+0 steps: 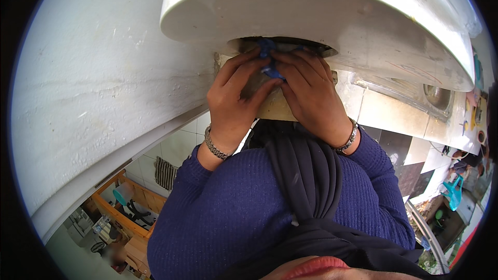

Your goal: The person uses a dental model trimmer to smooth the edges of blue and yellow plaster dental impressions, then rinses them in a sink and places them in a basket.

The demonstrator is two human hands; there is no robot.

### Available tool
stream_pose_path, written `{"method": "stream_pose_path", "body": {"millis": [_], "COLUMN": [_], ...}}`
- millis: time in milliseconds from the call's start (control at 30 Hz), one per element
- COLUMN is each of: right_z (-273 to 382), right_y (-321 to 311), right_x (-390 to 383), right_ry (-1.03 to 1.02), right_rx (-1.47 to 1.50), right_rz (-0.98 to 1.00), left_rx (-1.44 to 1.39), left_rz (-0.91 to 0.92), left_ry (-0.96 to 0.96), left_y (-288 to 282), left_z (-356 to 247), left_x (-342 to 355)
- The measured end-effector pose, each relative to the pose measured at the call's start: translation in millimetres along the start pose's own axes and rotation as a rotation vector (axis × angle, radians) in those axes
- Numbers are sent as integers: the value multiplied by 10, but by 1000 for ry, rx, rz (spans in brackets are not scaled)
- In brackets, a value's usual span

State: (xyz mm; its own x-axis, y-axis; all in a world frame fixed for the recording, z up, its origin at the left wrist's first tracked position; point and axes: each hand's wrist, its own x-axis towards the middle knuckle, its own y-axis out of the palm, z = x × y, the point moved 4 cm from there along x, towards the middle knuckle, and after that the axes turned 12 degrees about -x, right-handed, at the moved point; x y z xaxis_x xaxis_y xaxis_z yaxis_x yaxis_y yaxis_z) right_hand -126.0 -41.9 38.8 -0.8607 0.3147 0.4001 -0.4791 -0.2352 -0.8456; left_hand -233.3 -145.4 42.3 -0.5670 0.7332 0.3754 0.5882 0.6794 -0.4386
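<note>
- In the head view, right up against the white fixture point(311, 15), both hands were in tight: the left hand point(234, 91) pinched a crumpled blue bundle point(271, 67) between thumb and fingers, and the right hand point(311, 88) gripped it from the other side.
- And there sat that bundle, squeezed between the fingertips, just at the dark opening point(327, 51) in the fixture's underside; cloth or plastic, I couldn't tell.
- Here was the likeliest slip, to my eye: so little of it showed between the fingers that one loosened pinch could have let it drop.
- Watch those knuckles! The upper fingers were right by the rim, and a hasty push upward might have scraped them; whether the edge was sharp, I couldn't say.
- The two hands nearly met, so a pull from each side at once could have stretched or torn the blue stuff.
- Bracelets, too: one on the left wrist point(215, 145), another on the right point(350, 140), clear of the rim, though a deeper reach might have caught one.
- Off to the right, the tiled tabletop point(394, 114) held a metal sink point(438, 96), well apart from the grip.
</note>
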Motion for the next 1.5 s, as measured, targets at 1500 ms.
{"method": "stream_pose_path", "body": {"millis": [1500], "right_z": [-63], "right_y": [-120], "right_x": [-75], "right_ry": [-118], "right_rx": [10], "right_rz": [-34], "left_rx": [78], "left_rz": [25], "left_ry": [197], "left_y": [47], "left_z": [-67], "left_x": [-45]}}
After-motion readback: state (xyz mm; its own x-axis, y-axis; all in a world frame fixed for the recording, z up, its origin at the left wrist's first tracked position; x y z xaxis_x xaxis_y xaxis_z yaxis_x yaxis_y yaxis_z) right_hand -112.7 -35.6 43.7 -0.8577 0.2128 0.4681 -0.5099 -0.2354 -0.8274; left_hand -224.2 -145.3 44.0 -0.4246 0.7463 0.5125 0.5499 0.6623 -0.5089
